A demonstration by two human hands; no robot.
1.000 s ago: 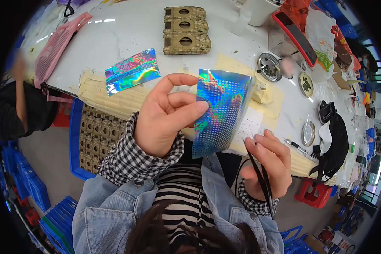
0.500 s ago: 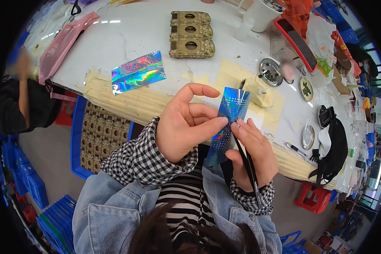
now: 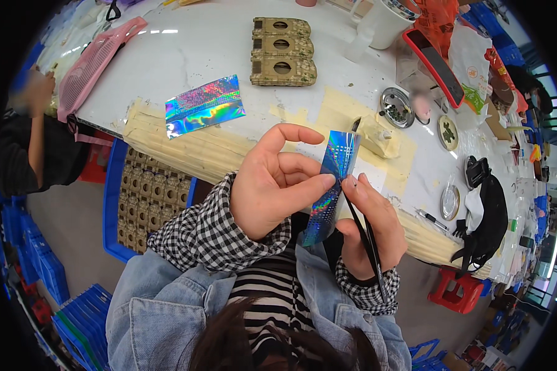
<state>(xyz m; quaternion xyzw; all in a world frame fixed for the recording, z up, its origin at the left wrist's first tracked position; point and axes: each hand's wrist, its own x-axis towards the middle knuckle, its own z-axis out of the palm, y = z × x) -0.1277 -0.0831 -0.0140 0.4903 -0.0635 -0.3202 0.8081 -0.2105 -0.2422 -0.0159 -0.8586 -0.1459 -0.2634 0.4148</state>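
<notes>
A narrow strip of shiny blue holographic sticker sheet [image 3: 340, 151], marked with rows of tiny pieces, is pinched between the thumb and fingers of my left hand [image 3: 263, 191]. My right hand [image 3: 377, 232] holds slim black tweezers [image 3: 371, 247], their handle end pointing down toward my wrist. The tweezer tips meet the strip's right edge beside my left thumb; whether they grip a piece is too small to tell. A second holographic sheet [image 3: 205, 106] lies flat on the table to the left. Three camouflage-patterned model vehicle hulls [image 3: 283, 71] sit in a column farther back.
A blue crate [image 3: 111, 213] of similar hulls stands below the table edge at left. On the right are a taped block [image 3: 379, 139], a round metal dish [image 3: 396, 106], a red-cased phone [image 3: 433, 65] and a black bag [image 3: 490, 216]. Another person's arm [image 3: 36, 136] shows at far left.
The strip has turned a little and looks narrower. My right fingertips have shifted slightly on the tweezers, while my left hand keeps its pinch. The view has moved slightly.
</notes>
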